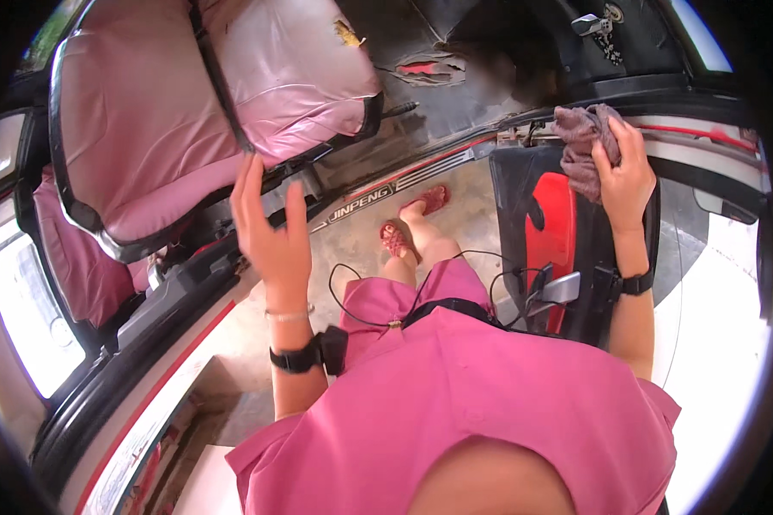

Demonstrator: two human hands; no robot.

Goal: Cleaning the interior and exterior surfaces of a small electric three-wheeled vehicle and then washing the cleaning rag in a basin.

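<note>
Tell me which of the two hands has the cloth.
The right hand, which grips the crumpled mauve cloth by the red-and-black door panel; the left hand is empty, open near the pink seat.

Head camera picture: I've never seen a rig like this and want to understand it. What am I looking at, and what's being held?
No machine here: a person wears this fisheye camera on the head. It looks down, so straight edges bend. The person is beside a vehicle, with a red-and-black door panel at their right. The left hand is open and empty near the pink-covered seats; I can't tell whether it touches them. The right hand grips a crumpled mauve cloth. Black wristbands circle both wrists.
</note>
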